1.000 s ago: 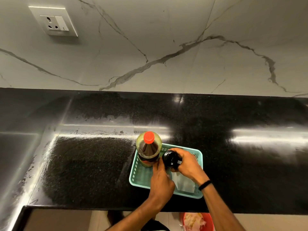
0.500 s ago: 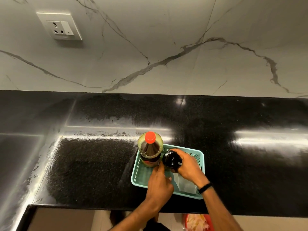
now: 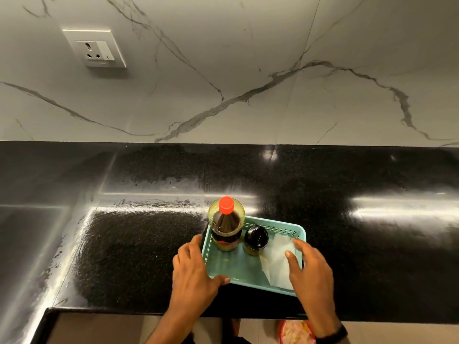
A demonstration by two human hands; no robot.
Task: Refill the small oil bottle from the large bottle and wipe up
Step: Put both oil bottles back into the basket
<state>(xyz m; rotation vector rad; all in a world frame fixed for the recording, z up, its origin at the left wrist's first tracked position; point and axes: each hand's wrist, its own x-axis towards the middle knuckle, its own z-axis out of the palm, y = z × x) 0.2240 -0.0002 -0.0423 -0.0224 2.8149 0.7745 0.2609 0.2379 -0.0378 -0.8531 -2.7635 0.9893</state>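
A large oil bottle (image 3: pixel 226 225) with a red cap stands upright in the back left corner of a teal basket (image 3: pixel 238 274) on the black counter. Beside it to the right stands the small oil bottle (image 3: pixel 255 239), its black cap on. A white tissue (image 3: pixel 274 263) lies flat in the basket's right half. My left hand (image 3: pixel 195 271) grips the basket's front left corner, thumb on the front rim. My right hand (image 3: pixel 311 269) straddles the right rim, thumb inside over the tissue. Neither hand touches a bottle.
The glossy black counter (image 3: pixel 139 244) runs left and right, with its front edge just below the basket and a step-back corner at the lower left. A wall socket (image 3: pixel 95 49) sits on the marble backsplash. A red container (image 3: pixel 295 331) is on the floor below.
Both hands have let go of the small bottle's cap and moved apart to the basket's left and right sides. The tissue, hidden before, now shows.
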